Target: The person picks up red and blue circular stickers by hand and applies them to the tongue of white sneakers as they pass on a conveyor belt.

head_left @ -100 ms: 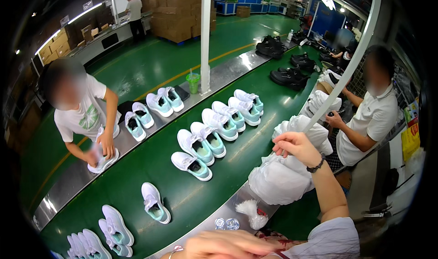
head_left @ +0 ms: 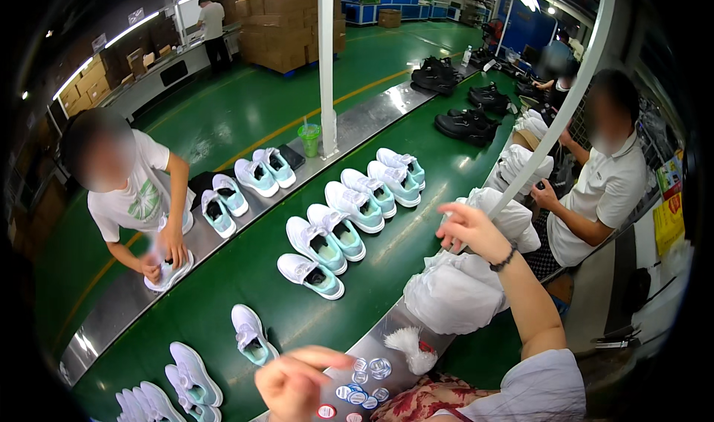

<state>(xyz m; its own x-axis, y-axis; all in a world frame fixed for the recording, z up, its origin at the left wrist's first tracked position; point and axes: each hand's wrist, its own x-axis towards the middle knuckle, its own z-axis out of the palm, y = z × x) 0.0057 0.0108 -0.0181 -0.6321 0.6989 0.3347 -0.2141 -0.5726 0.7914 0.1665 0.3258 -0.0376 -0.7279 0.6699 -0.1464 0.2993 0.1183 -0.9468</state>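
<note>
My right hand [head_left: 474, 234] is held over the near edge of the green conveyor belt [head_left: 223, 277], above the white plastic bags [head_left: 457, 292]. Its fingers are apart and nothing shows in them. Low in the view, my left hand [head_left: 294, 385] is slightly blurred, with the index finger stretched to the right; I see nothing in it. Closest to it are a single white and mint sneaker [head_left: 251, 333] and several round badge-like discs [head_left: 361, 392] on the metal ledge. Several white and mint sneakers [head_left: 316, 236] stand in a row farther along the belt.
Across the belt a person handles a white shoe [head_left: 171, 272]. Another person sits at the right beyond a slanted white post [head_left: 558, 124]. A green cup [head_left: 309, 139] stands by an upright post [head_left: 327, 65]. Black shoes [head_left: 467, 127] sit farther up; a white strand bundle [head_left: 411, 350] lies nearby.
My left hand has moved left, uncovering more of the round discs on the ledge. My right hand has shifted slightly left, its fingers more spread. The view has tilted a little.
</note>
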